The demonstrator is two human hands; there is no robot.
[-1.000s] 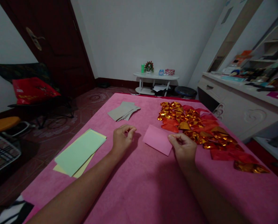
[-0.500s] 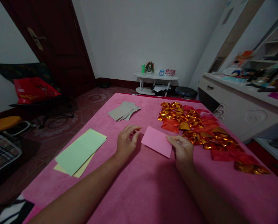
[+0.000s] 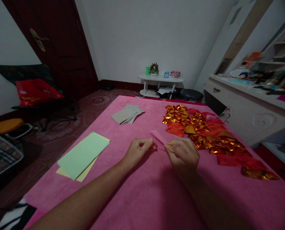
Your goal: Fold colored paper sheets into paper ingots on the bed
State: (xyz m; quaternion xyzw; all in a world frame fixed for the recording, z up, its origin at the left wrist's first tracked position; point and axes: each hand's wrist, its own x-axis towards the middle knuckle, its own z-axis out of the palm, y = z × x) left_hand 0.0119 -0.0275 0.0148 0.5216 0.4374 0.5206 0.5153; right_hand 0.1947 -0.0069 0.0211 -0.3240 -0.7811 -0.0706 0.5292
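One folded pink paper sheet is pinched in the right hand over the pink cloth-covered table; the left hand (fingers curled, whether gripping I cannot tell) is just beside it.

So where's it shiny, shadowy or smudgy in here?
In the head view, the gold pieces throw back bright glints; in that same head view, a soft shadow darkens the pink cloth below the right hand, the pink paper nearly blends into the cloth, and the clutter at far right looks smeary.
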